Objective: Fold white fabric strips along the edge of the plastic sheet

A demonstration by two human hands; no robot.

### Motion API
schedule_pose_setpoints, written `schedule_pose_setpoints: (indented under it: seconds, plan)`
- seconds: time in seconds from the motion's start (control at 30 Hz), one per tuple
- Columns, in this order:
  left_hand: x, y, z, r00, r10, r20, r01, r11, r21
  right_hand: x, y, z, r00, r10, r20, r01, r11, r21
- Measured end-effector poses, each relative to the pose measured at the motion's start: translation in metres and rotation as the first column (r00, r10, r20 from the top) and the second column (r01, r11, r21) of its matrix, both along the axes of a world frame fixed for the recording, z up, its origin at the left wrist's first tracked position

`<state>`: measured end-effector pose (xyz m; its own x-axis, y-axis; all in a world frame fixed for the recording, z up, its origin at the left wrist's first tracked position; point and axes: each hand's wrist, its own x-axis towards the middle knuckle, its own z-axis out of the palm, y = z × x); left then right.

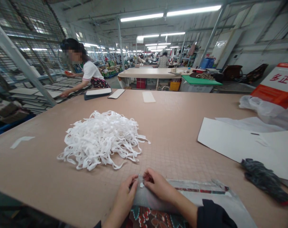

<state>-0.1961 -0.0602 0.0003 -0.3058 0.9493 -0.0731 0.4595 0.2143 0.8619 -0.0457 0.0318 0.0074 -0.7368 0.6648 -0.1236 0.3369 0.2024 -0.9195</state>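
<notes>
My left hand (125, 195) and my right hand (158, 186) meet at the near edge of the big tan table (177, 126). Both pinch a small white strip piece (141, 184) at the top corner of a grey fabric piece (193, 196) lying flat before me. The fingers of both hands are curled closed on it. A large loose heap of white strips (101, 139) lies just beyond my hands, to the left.
White sheets (241, 142) and a dark glove-like cloth (265, 180) lie at the right, with a clear plastic bag (265, 109) and a red-white box (279, 84) behind. White panels (148, 97) sit at the far edge. Another person (87, 71) leans over shelves of panels at far left.
</notes>
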Motion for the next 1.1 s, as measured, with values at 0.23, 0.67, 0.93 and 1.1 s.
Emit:
schedule_pose_setpoints:
  seconds: [0.23,0.67,0.93,1.1]
  plan:
    - [0.008,0.003,-0.009,0.993,0.000,-0.121,-0.009,0.997,-0.076,-0.004,-0.011,-0.007,0.993,-0.117,0.036,0.113,0.990,0.085]
    - [0.010,0.004,-0.020,0.971,0.065,-0.231,-0.044,0.995,0.093,-0.008,-0.001,-0.011,0.994,-0.107,-0.019,0.109,0.987,0.121]
    - [0.011,0.003,-0.028,0.976,0.110,-0.189,-0.074,0.979,0.188,-0.005,0.000,-0.007,1.000,-0.024,-0.010,0.024,0.995,0.093]
    - [0.011,0.000,-0.027,0.978,0.143,-0.155,-0.111,0.973,0.201,-0.009,-0.001,-0.004,0.999,-0.033,0.035,0.031,0.998,0.059]
